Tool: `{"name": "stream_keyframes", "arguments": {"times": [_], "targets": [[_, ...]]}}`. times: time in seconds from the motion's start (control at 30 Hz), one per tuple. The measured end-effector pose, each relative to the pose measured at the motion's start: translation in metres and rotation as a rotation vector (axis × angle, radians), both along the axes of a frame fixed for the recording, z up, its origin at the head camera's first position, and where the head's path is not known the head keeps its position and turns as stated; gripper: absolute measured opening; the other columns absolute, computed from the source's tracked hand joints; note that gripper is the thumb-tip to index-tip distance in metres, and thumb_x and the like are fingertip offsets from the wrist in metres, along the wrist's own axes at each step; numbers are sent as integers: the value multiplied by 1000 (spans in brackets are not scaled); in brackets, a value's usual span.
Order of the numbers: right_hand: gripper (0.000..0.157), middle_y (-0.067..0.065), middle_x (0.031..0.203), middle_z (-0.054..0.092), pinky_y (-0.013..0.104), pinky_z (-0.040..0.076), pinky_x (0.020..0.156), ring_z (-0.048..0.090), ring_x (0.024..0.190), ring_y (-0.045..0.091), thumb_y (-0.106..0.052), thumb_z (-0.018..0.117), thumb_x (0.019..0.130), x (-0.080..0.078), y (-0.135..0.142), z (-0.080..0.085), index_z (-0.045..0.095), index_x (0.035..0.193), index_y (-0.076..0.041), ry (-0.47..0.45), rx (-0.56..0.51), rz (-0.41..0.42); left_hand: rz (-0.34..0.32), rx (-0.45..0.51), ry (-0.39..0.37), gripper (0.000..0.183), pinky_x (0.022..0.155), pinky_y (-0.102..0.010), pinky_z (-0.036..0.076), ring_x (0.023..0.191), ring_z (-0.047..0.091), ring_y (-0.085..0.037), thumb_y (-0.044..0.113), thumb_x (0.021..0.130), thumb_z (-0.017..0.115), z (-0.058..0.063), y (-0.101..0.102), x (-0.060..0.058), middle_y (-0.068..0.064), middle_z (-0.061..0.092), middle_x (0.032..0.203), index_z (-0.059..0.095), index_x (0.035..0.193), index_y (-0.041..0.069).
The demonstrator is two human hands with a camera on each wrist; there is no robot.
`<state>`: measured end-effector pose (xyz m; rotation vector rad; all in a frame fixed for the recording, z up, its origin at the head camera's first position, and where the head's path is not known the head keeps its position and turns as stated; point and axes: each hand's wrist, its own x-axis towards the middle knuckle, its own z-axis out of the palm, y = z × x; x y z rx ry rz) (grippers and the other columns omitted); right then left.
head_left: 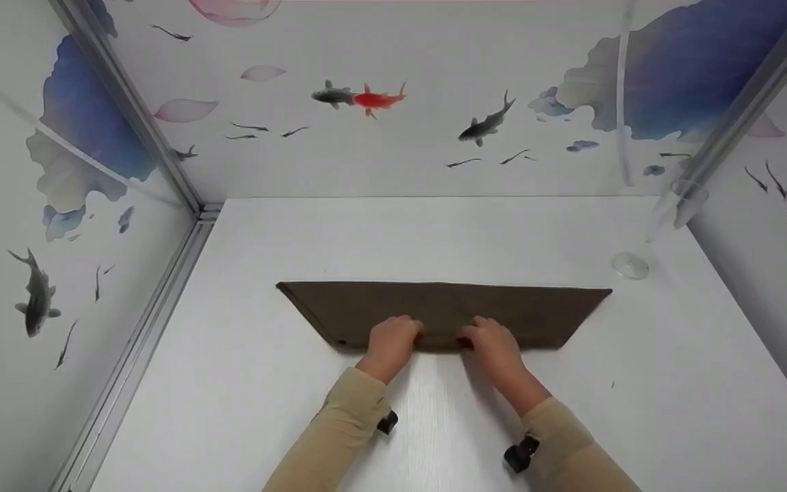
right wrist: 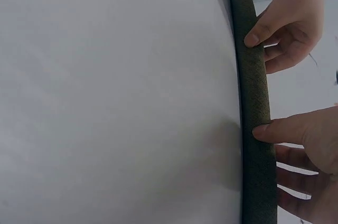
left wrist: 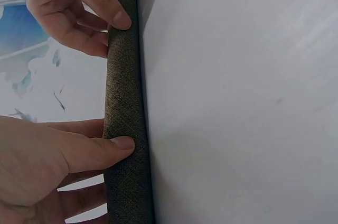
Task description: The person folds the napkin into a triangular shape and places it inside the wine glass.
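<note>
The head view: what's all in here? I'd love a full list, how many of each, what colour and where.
Table: 1, white, across the middle and bottom
Cloth: 1, brown, on the table, its near edge rolled
Stemmed glass: 1, clear, towards the table's far right corner
Walls: 3, white, at the back, left and right
Painted fish: several, dark plus one red, on the walls
Painted patches: several, blue and grey, on the walls
Metal strips: several, silver-grey, along corners
Wrist devices: 2, black, one at each wrist
Sleeves: 2, tan, at bottom
Left hand: 1, bare, pinching the roll left of centre
Right hand: 1, bare, pinching it right of centre
</note>
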<state>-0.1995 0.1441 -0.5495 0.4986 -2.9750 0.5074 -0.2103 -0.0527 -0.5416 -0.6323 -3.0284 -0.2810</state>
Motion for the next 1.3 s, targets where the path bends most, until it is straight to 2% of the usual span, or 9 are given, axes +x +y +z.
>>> {"name": "stream_keyframes", "arguments": {"times": [0.2,0.4,0.53,0.67,0.9,1.03,1.23,1.3], "targets": [[19,10,92,66,43,54,74,64,86,30,4,76,80,-4,3,-5,76,95,-7,37,-43,21,31,35,22,18,65,-32,53,81,62,-20,2,85,74,-3,-2,0,-2,65,88,73,97,16],[18,13,99,68,45,53,82,64,96,33,3,73,84,-9,4,-6,77,98,-7,-15,-36,13,38,12,59,16,64,-32,53,80,60,-20,4,87,72,-6,-3,-3,-2,64,88,72,97,17],[14,10,92,66,43,53,76,64,88,30,1,72,85,-10,4,-6,76,97,-6,-33,-20,3,34,-8,56,16,66,-33,54,81,61,-21,5,89,70,-8,-3,-4,-2,66,91,73,99,16],[12,7,86,60,42,51,72,61,81,27,0,71,86,-8,1,-5,75,96,-6,-13,-23,-10,28,-13,47,16,67,-33,54,82,63,-20,5,88,71,-8,-3,-4,-2,67,91,74,100,16],[9,5,82,57,43,50,71,57,79,26,-4,78,81,-5,-9,0,75,89,-8,129,-65,23,32,-16,29,21,68,-33,55,83,65,-21,1,88,70,-8,-4,-5,-3,69,92,75,104,13],[15,4,84,58,40,51,71,58,80,25,-6,82,78,-3,-13,0,75,90,-8,120,-41,27,41,-9,-1,22,70,-32,55,86,66,-20,1,88,70,-7,-4,-7,-3,70,95,75,105,13],[18,8,87,59,39,52,70,57,79,26,-7,84,75,-3,-14,-5,75,91,-6,116,52,20,63,-7,-68,24,74,-32,56,91,66,-20,2,88,70,-3,-4,-10,-2,70,100,75,109,15],[18,8,87,59,39,52,70,57,79,26,-4,82,77,-4,-14,-7,75,93,-6,112,55,11,61,1,-58,23,73,-34,56,90,66,-21,3,88,71,-3,-5,-11,-3,70,98,75,107,15]]}}
